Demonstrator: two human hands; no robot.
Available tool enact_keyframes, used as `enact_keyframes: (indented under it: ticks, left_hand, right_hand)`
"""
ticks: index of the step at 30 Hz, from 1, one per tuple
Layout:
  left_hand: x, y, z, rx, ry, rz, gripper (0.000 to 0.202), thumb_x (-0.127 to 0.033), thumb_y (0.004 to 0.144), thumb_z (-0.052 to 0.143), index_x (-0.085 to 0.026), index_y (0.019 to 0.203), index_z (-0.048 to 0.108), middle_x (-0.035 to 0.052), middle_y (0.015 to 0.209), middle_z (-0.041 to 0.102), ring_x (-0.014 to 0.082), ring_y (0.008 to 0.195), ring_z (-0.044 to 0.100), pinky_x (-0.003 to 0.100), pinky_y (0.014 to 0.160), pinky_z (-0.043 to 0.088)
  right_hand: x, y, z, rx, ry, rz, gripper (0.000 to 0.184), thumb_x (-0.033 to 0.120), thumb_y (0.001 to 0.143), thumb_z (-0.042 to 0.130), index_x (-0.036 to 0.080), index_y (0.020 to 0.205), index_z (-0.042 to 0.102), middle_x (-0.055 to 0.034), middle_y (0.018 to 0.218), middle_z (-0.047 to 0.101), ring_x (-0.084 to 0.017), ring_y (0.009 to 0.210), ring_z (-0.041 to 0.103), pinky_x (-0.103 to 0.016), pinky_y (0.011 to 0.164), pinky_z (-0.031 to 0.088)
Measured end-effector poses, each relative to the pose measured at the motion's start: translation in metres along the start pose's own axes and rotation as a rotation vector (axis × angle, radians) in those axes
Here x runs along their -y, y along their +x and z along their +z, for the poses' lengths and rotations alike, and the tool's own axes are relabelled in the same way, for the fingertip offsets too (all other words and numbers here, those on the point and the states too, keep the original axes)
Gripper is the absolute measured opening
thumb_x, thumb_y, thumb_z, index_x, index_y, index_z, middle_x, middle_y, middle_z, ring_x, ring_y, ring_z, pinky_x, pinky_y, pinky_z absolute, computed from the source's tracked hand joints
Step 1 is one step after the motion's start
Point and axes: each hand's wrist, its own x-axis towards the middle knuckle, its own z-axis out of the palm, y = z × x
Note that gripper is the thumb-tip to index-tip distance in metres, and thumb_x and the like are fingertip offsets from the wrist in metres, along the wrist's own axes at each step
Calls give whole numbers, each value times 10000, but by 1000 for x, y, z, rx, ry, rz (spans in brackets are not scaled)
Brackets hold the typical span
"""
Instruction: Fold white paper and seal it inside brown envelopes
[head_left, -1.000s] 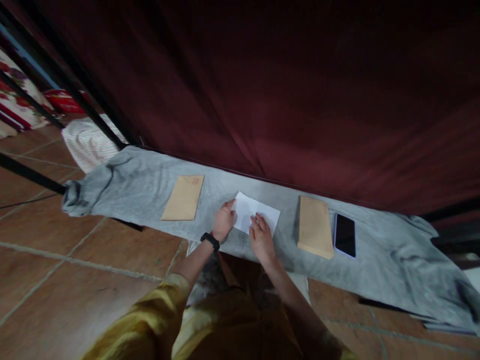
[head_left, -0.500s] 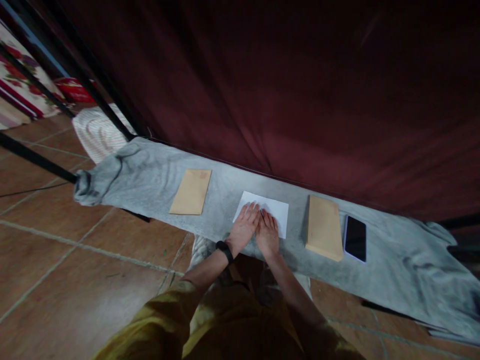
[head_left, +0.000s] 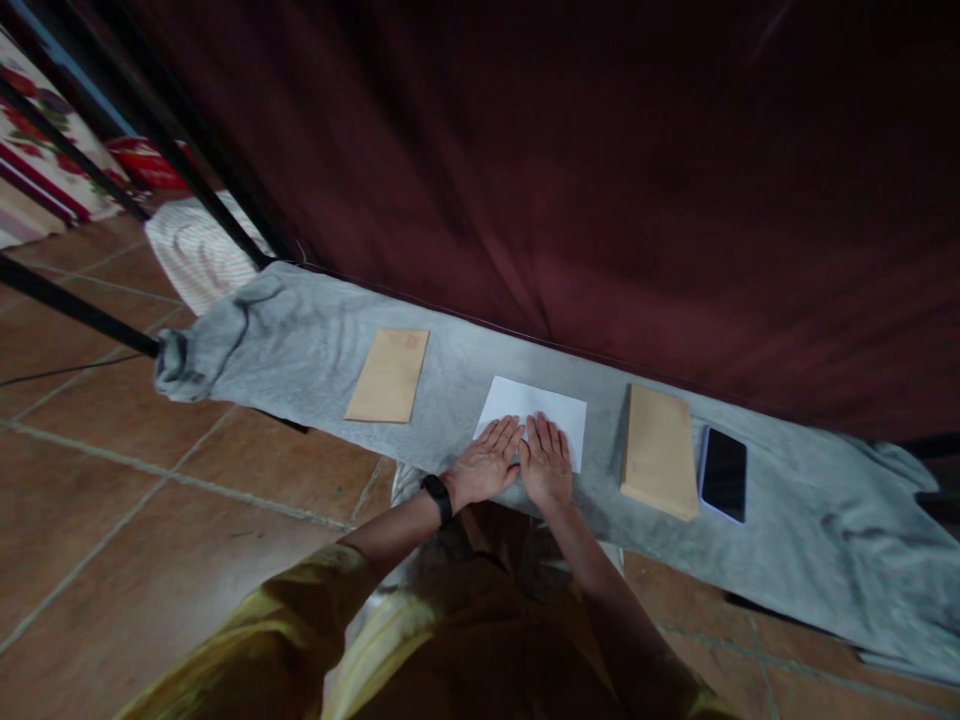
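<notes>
Closer together than a second ago, the left hand (head_left: 486, 466) and right hand (head_left: 546, 466) now rest side by side, fingers extended, gripping nothing, on the white paper (head_left: 553, 404), probably to press it flat. It lies on the grey cloth (head_left: 459, 362) between a brown envelope (head_left: 388, 376) and a thick brown stack (head_left: 660, 450), which seem set aside to leave working room.

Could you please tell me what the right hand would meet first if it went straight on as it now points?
Beyond the white paper beneath it, the right hand would probably meet the dark red curtain, though depth is unclear.
</notes>
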Motion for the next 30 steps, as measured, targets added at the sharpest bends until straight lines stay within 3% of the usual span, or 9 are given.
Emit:
enact_keyframes:
  ticks: [8, 16, 26, 30]
  left_hand:
    - [5, -5, -3, 12, -55, 32, 766, -545, 966, 530, -138, 1576, 311, 209, 1668, 199, 310, 1566, 125, 521, 1255, 186]
    - [5, -6, -9, -12, -52, 47, 739, -554, 945, 578, -232, 1571, 351, 169, 1680, 201, 322, 1557, 172, 514, 1246, 211]
    - [12, -8, -5, -50, -5, 32, 744, -573, 979, 493, -158, 1575, 329, 174, 1655, 273, 279, 1551, 209, 485, 1251, 234]
    - [17, -12, -4, -79, 25, 32, 742, -566, 988, 476, -140, 1575, 319, 173, 1640, 311, 270, 1543, 242, 478, 1249, 254]
  right_hand:
    - [-9, -7, -4, 20, -39, 12, 525, 329, 1055, 360, 191, 1560, 387, -121, 1641, 330, -278, 1512, 284, -500, 1220, 211]
    - [-26, -25, -11, -45, -96, 50, 516, 302, 1055, 356, 154, 1547, 403, -161, 1632, 335, -291, 1496, 318, -502, 1194, 262]
    - [-43, -51, -14, -181, -87, 181, 539, 295, 1059, 337, 74, 1550, 359, -211, 1571, 423, -283, 1449, 413, -480, 1172, 355]
    - [-37, -47, -20, -216, -28, 230, 561, 289, 1057, 334, 65, 1571, 311, -223, 1579, 402, -303, 1471, 384, -512, 1169, 364]
